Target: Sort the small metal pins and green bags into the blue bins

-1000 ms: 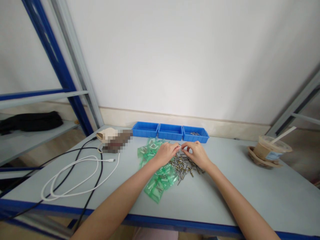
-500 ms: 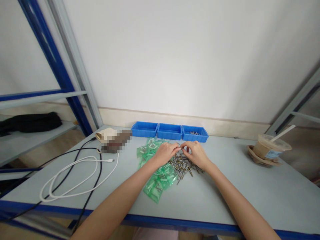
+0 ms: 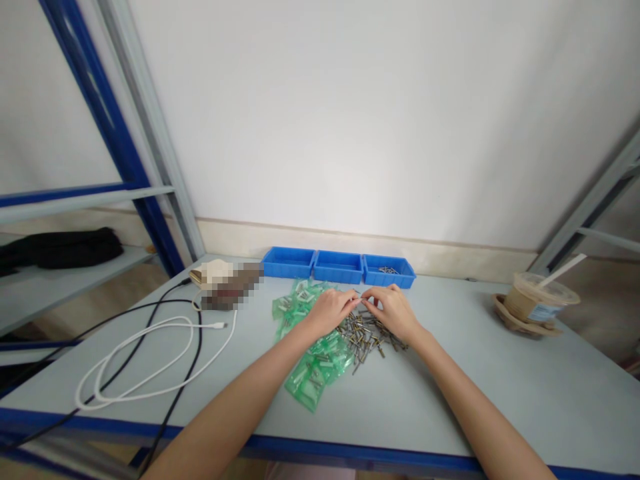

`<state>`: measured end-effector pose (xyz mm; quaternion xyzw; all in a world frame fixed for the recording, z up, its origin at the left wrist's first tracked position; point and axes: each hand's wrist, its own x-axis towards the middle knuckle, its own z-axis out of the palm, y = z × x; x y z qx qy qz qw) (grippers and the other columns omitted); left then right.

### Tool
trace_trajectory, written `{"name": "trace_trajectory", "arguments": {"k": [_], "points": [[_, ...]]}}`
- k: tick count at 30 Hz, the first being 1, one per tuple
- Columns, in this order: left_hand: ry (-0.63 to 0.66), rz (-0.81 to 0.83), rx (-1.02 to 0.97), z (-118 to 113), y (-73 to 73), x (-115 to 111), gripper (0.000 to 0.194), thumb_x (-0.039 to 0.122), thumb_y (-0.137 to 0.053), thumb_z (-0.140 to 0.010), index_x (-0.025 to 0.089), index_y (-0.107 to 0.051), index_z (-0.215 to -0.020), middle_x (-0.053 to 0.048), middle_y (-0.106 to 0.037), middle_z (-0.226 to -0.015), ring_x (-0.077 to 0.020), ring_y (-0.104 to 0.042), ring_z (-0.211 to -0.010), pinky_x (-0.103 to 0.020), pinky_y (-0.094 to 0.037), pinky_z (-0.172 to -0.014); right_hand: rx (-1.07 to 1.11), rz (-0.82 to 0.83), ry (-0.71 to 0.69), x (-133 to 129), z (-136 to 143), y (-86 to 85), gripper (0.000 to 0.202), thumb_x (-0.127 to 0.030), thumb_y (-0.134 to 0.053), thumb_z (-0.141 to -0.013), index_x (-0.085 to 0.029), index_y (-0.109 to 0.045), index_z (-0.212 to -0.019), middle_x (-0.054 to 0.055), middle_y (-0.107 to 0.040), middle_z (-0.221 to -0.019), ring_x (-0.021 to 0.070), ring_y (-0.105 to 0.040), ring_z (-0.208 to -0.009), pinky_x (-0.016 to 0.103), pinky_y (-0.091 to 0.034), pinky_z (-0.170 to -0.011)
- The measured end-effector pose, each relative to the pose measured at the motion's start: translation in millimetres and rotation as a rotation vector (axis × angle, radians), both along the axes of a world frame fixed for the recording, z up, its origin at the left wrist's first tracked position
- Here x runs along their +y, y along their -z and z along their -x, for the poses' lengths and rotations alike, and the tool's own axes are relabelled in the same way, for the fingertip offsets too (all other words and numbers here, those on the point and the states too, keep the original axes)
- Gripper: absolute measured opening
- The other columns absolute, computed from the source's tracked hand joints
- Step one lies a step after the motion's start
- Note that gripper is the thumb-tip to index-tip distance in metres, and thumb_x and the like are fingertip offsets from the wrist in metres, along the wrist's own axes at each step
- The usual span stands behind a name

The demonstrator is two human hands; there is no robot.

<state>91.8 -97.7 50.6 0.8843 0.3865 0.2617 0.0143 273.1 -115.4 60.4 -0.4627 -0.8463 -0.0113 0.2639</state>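
My left hand and my right hand meet fingertip to fingertip above a heap of small metal pins. Both are pinched together at a small thin piece between them, too small to make out. Green plastic bags with small pieces inside lie to the left of the heap, partly under my left hand and wrist. Three blue bins stand in a row behind: the left bin and middle bin show no contents, and the right bin holds several thin metal pieces.
White cable and black cables loop over the table's left side, near a blurred brown object. A cup with a straw sits in a brown holder at the right. Blue and grey rack posts stand on both sides.
The whole view has shifted slightly downward in the picture. My hands stay together over the heap, with only slight movement at the fingertips.
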Motion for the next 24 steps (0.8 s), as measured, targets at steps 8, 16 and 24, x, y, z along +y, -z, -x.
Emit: {"name": "trace_trajectory", "arguments": {"k": [8,16,24], "points": [[0.006,-0.018,0.019,0.4,0.5,0.4,0.035,0.032,-0.032,-0.093,0.018,-0.06,-0.079,-0.001,-0.061,-0.065,-0.0148,-0.057,-0.064,-0.023,-0.036,-0.062,-0.027,-0.036,-0.015,-1.6,2.5,-0.7,0.019,-0.03,-0.044,-0.088,-0.021,-0.061,-0.091,0.005,-0.068,-0.087,0.0167,-0.06,-0.077,0.031,-0.03,-0.073],[-0.025,-0.05,0.039,0.1,1.9,0.6,0.028,0.032,-0.033,-0.093,0.019,-0.057,-0.092,-0.001,-0.062,-0.071,-0.016,-0.058,-0.068,-0.023,-0.037,-0.063,0.067,0.015,-0.092,1.0,0.8,1.5,0.018,-0.027,-0.044,-0.088,-0.02,-0.06,-0.093,0.003,-0.067,-0.088,0.0155,-0.059,-0.078,0.031,-0.034,-0.077],[-0.004,-0.032,0.036,0.3,0.5,0.3,0.034,0.034,-0.032,-0.093,0.017,-0.06,-0.084,-0.002,-0.062,-0.068,-0.0159,-0.058,-0.066,-0.024,-0.038,-0.064,0.041,-0.014,-0.092,-0.2,1.9,0.0,0.019,-0.029,-0.045,-0.088,-0.019,-0.061,-0.092,0.005,-0.067,-0.09,0.0169,-0.06,-0.08,0.032,-0.034,-0.077]]}}
